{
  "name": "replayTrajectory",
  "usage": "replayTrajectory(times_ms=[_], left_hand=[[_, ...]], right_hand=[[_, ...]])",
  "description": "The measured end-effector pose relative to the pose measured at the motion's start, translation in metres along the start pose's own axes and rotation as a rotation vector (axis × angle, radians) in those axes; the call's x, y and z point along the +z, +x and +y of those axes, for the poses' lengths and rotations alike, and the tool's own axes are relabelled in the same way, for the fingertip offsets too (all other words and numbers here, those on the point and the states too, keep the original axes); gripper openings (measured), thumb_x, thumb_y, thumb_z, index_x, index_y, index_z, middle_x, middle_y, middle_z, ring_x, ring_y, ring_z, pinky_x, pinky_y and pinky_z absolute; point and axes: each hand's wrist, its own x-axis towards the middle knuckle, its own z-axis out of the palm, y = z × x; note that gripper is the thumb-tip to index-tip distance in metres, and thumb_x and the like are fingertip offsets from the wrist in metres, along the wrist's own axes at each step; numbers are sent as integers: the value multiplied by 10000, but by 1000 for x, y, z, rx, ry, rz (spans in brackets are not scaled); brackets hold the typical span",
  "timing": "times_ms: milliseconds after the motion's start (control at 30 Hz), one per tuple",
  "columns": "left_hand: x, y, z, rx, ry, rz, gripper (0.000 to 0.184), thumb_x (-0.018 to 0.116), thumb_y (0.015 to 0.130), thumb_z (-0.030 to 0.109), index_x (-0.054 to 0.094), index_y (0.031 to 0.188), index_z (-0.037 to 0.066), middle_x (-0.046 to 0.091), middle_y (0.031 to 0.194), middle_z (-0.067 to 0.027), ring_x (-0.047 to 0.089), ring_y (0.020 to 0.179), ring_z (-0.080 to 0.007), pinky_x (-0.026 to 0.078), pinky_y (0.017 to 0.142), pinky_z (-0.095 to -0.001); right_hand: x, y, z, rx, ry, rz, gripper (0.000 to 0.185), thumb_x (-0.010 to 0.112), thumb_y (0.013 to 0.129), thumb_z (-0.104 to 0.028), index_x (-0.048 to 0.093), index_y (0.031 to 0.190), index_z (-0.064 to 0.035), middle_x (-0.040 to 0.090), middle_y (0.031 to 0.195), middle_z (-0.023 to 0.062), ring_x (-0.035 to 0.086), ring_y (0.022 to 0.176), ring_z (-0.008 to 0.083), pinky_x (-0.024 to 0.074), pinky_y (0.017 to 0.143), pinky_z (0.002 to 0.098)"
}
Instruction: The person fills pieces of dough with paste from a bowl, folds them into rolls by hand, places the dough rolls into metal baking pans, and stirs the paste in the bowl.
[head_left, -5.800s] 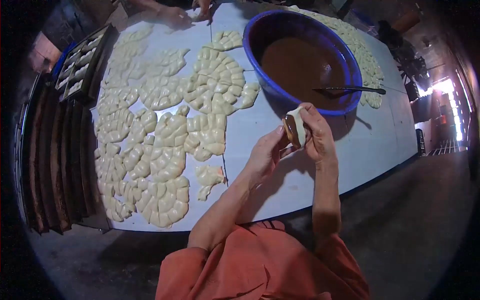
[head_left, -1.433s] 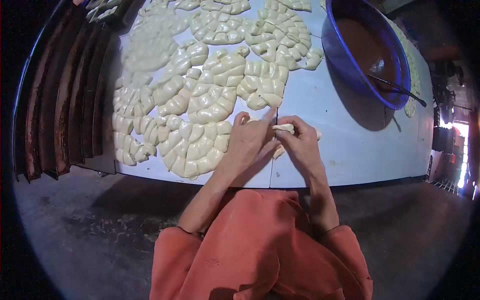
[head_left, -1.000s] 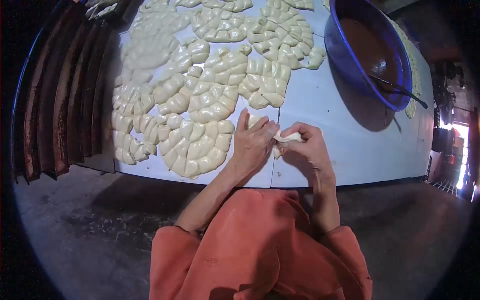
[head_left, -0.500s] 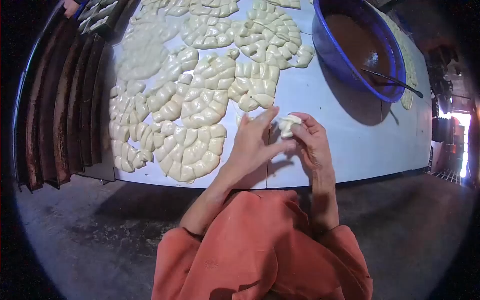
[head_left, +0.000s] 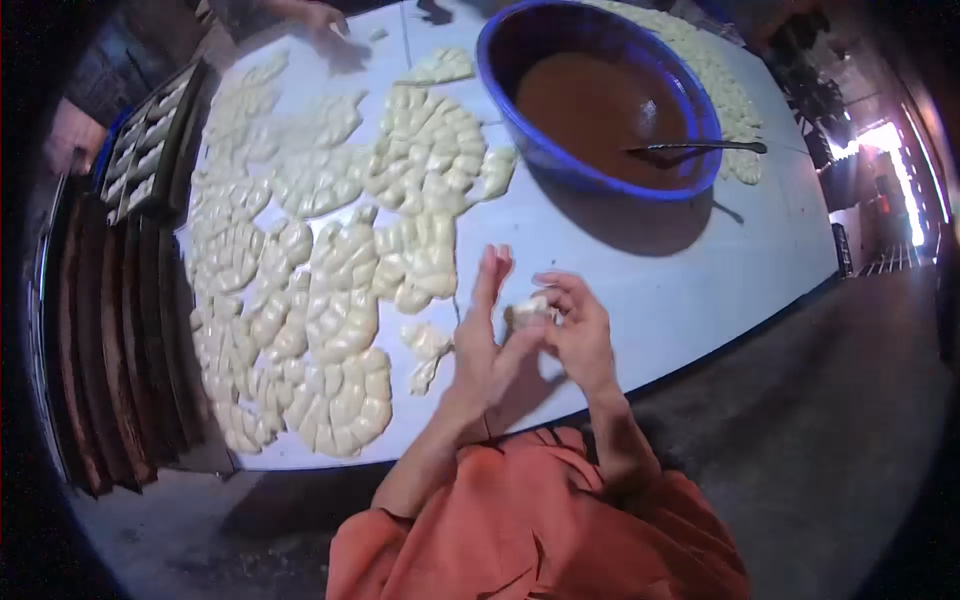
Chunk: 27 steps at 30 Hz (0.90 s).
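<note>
My right hand (head_left: 582, 332) pinches a small piece of pale dough (head_left: 528, 312) between thumb and fingertips, above the white table. Facing it, my left hand (head_left: 490, 335) is held up with its fingers stretched and its thumb reaching toward the dough; whether the thumb touches it I cannot tell. A loose scrap of dough (head_left: 426, 342) lies on the table just left of my left hand. Beyond it spread many glossy dough pieces (head_left: 340, 400), pressed together in rounded clusters.
A blue tub (head_left: 600, 185) of brown liquid stands at the back, a dark-handled utensil (head_left: 735, 147) resting over its rim. More dough (head_left: 735, 110) lies behind it. Rusty metal trays (head_left: 110, 350) stand at the left, near a compartmented tray (head_left: 150, 150). Another person's hand (head_left: 325, 20) reaches in at the back.
The view has swung, so the table and tub appear shifted left. My right hand still grips the dough, now closer to my left hand. Another person's hand has come into view at the back.
</note>
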Motion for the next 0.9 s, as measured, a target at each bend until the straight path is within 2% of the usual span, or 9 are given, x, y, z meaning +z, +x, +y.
replayTrajectory(times_ms=[133,200,267,367,467,600,667,767,900], left_hand=[[47,4,-5,190,-173,-60,991,706,858,526,269,1506,-83,571,1352,-270,601,1227,-330,494,989,-385],[81,9,3,-15,-560,162,963,742,856,458,274,1507,-76,592,1340,-238,613,1209,-308,509,961,-368],[78,16,-3,117,-208,41,857,749,901,286,262,1530,-33,590,1350,-205,623,1188,-281,517,946,-351],[88,19,-3,-210,-500,-81,805,686,949,189,180,1537,-28,523,1404,-213,538,1242,-219,419,1072,-361],[75,15,-6,-586,-621,-104,628,636,959,58,331,1506,12,605,1301,-188,649,1005,-163,521,895,-308],[47,18,-26,-617,-244,-187,545,670,956,161,463,1440,19,706,1130,-194,701,965,-160,555,795,-279],[41,18,-26,-627,-221,-198,520,665,960,174,484,1421,15,706,1137,-186,703,950,-152,551,797,-274],[33,16,-23,-698,-202,-278,484,624,986,211,498,1393,-18,666,1213,-185,679,1006,-175,517,906,-293],[32,13,-24,-743,-217,-274,463,627,982,219,529,1364,-25,689,1158,-159,672,1025,-176,512,911,-294]], right_hand=[[-8,0,-30,94,562,-135,207,682,926,-63,582,1090,13,662,1006,65,637,916,110,528,818,260],[-21,9,-40,28,718,-304,155,653,955,-100,589,1059,-5,654,987,57,637,878,111,531,800,257],[-32,26,-52,43,661,-293,111,625,973,-109,592,1037,-24,643,976,52,632,849,110,526,781,252],[-57,73,-75,-118,447,-183,95,635,968,-130,586,1004,-57,642,951,51,632,847,103,519,760,247],[-93,134,-117,-149,-144,-35,142,611,977,-193,595,1000,-54,644,917,53,637,850,119,526,748,290],[-127,226,-94,-175,-670,-157,208,582,959,-223,611,993,-20,660,900,99,657,853,195,526,771,372],[-124,245,-81,-179,-1371,-308,247,575,910,-254,617,979,-21,697,930,130,678,880,259,511,767,391],[-115,241,-81,-24,-1463,-561,269,589,880,-242,644,1009,-13,691,961,195,676,912,323,498,810,440],[-123,253,-69,-71,-1262,-458,269,575,874,-255,661,985,-25,699,875,174,675,826,314,498,759,446]])
